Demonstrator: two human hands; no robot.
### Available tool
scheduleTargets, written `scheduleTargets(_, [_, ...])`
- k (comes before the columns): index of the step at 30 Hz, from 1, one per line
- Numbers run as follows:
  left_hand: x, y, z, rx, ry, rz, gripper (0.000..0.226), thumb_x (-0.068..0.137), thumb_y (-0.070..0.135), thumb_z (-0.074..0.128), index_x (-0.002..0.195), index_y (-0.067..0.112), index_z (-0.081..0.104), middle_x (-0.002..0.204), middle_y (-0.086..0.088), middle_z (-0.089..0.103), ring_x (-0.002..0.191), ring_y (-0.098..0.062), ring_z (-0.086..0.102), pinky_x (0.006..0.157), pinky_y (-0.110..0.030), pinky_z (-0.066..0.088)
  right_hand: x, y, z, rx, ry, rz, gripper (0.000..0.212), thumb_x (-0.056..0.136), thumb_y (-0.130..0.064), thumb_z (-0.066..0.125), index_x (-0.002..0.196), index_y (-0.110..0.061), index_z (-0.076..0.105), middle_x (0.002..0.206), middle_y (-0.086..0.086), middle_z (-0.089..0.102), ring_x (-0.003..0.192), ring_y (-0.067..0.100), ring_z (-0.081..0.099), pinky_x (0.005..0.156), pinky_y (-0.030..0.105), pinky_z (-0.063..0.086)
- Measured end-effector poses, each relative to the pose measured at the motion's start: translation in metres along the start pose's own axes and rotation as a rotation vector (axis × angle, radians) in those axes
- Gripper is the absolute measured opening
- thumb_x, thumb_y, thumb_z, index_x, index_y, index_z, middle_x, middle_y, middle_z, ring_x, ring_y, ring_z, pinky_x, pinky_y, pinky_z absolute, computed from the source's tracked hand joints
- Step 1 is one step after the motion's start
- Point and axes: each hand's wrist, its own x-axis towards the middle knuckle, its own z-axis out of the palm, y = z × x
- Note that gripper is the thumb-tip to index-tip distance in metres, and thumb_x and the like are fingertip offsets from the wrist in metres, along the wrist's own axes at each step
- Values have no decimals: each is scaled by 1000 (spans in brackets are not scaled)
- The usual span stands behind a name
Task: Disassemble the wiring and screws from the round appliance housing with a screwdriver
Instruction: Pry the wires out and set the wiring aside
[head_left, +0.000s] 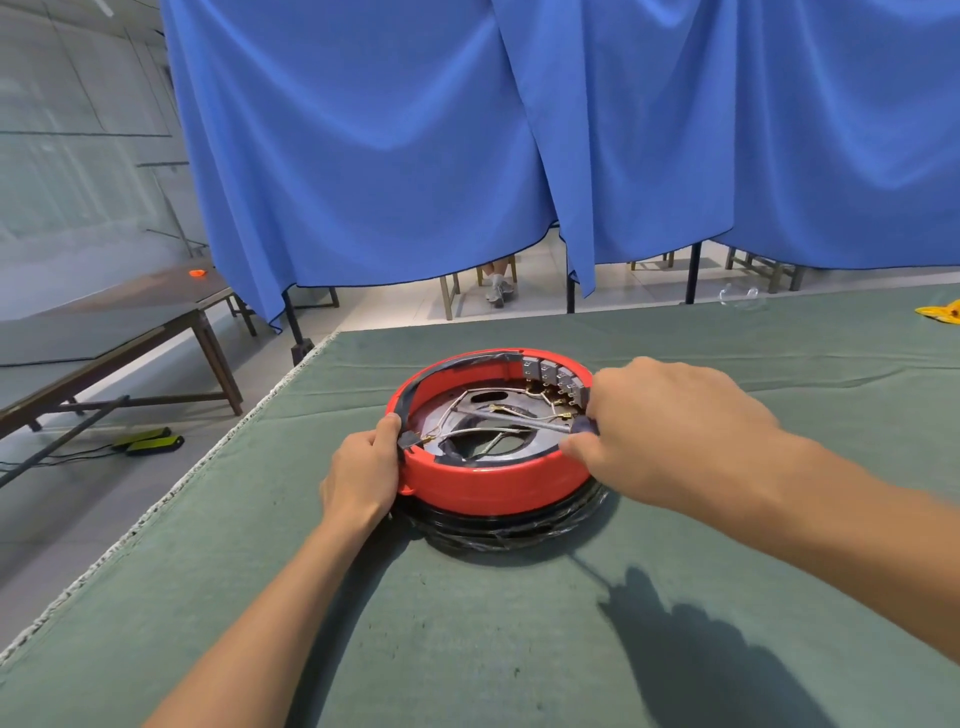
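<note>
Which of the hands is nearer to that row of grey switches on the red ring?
Right. The right hand sits just beside the grey switches, holding the screwdriver. The left hand grips the opposite rim.

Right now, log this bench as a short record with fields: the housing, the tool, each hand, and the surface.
housing: round red housing, open side up, wiring and metal plate showing inside
tool: screwdriver, shaft reaching leftward across the inside
left hand: left hand grips the housing's left rim, thumb over the edge
right hand: right hand holds the screwdriver handle at the right rim
surface: green cloth-covered table
</note>
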Motion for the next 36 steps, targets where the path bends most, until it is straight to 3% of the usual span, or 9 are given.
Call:
scheduleTargets(2, [-1, -1, 1, 2, 8, -2, 57, 73, 61, 26, 48, 13, 42, 55, -8, 54, 66, -33, 54, 77, -42, 45, 3, 8, 2, 40, 53, 11, 42, 91, -50, 49, 62, -23, 38, 61, -5, 38, 52, 17, 36, 46, 27, 21])
scheduleTargets(5, [2, -2, 0, -38, -23, -26, 58, 73, 65, 30, 45, 15, 39, 51, -6, 50, 60, -31, 51, 70, -42, 44, 11, 18, 10, 136, 92, 45, 39, 90, -56, 51, 69, -23, 55, 62, -5, 50, 56, 18, 46, 46, 25, 24])
scheduleTargets(9, [8, -1, -4, 121, 7, -25, 49, 83, 62, 42, 69, 14, 42, 70, -5, 58, 75, -31, 55, 69, -40, 39, 22, 23, 29, 312, 45, 87, 42, 89, -57, 53, 81, -19, 68, 64, -1, 64, 58, 18, 60, 52, 25, 43])
scheduleTargets(13, [10, 23, -11, 337, 181, 207, 22, 85, 44, 54, 84, 22, 50, 80, 3, 58, 80, -27, 56, 64, -33, 35, 37, 20, 51, 377, 46, 130, 42, 89, -59, 51, 85, -21, 67, 70, -3, 66, 66, 20, 63, 61, 31, 48])
scheduleTargets(18, [14, 66, 11, 571, -114, 514, 10, 86, 35, 57, 85, 31, 66, 89, 9, 65, 94, -20, 60, 66, -27, 35, 53, 15, 66, 349, 139, 174, 38, 90, -61, 48, 90, -25, 61, 82, -4, 62, 74, 24, 52, 59, 33, 36])
scheduleTargets(24, [42, 85, 39, 698, -468, 390, 15, 80, 28, 68, 90, 19, 75, 88, -2, 72, 88, -23, 65, 68, -28, 45, 69, 17, 62, 323, -9, 219, 36, 78, -59, 61, 80, -23, 61, 71, -7, 61, 67, 19, 59, 52, 28, 36])
scheduleTargets(29, [49, 81, 55, 816, -511, 335, 35, 75, 39, 74, 100, 15, 71, 97, -2, 70, 93, -26, 64, 70, -30, 42, 73, 20, 66, 386, -125, 258, 27, 78, -48, 61, 80, -23, 52, 64, -6, 58, 56, 14, 57, 53, 24, 42])
scheduleTargets(32, [45, 80, 62, 894, -467, 380, 28, 74, 36, 74, 92, 17, 66, 97, -3, 69, 92, -26, 63, 67, -31, 38, 75, 20, 68, 411, -172, 265, 25, 77, -45, 60, 80, -22, 51, 66, -5, 61, 52, 15, 59, 52, 24, 44])
scheduleTargets(36, [37, 80, 69, 944, -386, 476, 19, 83, 19, 59, 100, 13, 59, 111, -8, 64, 100, -30, 61, 69, -31, 37, 74, 21, 71, 467, -181, 276, 25, 75, -44, 59, 82, -21, 51, 68, -5, 65, 36, 12, 58, 48, 22, 40])
